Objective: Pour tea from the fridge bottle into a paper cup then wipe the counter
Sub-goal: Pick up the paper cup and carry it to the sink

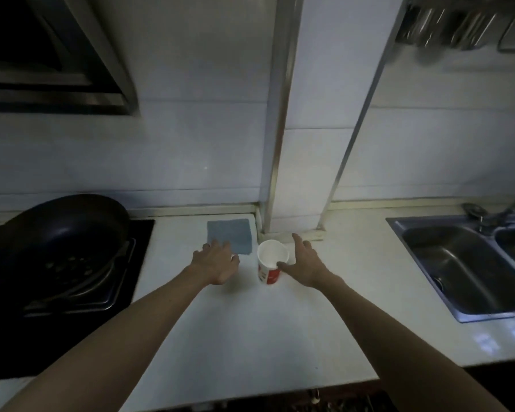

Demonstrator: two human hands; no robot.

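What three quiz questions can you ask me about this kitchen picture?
1. True or false: the paper cup stands upright on the counter.
2. What lies just left of the cup? A a spoon, B a blue cloth, C a bottle.
3. Which hand is closer to the cup, the left hand or the right hand?
Key: 1 true; 2 B; 3 the right hand.

Glossy white counter (250, 328), matt blue woven cloth (231, 234), paper cup (270, 264), brushed steel sink (470, 269), dark smooth pan (63, 230).
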